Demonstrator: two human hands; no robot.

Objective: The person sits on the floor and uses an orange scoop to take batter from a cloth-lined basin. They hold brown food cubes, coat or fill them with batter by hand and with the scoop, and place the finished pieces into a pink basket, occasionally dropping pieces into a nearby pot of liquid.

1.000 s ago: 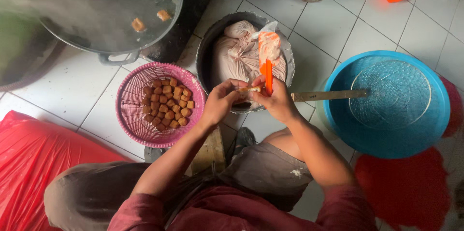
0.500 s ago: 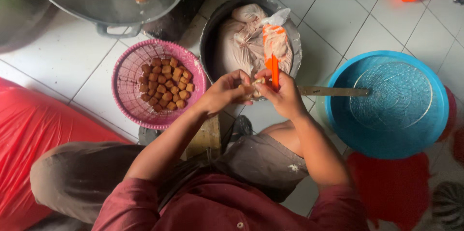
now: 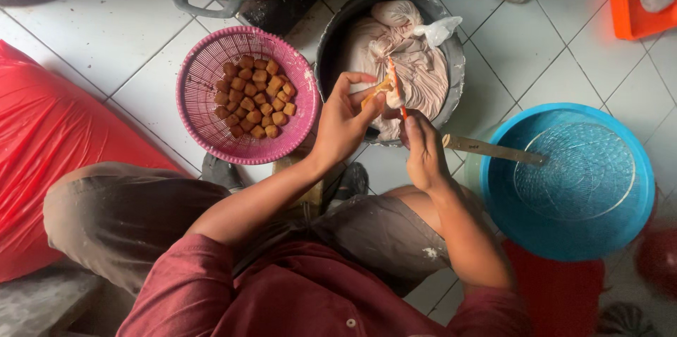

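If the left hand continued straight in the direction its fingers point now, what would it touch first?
The left hand points up and to the right, holding a small yellowish piece. Going on that way, it would probably first meet the pale dough-like mass in the dark round pan, though depth is hard to judge from above.

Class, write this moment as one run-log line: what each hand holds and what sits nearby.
left hand: pinches brown piece | right hand: grips orange tool at piece | near: pink basket of brown cubes, dark tub, blue basin
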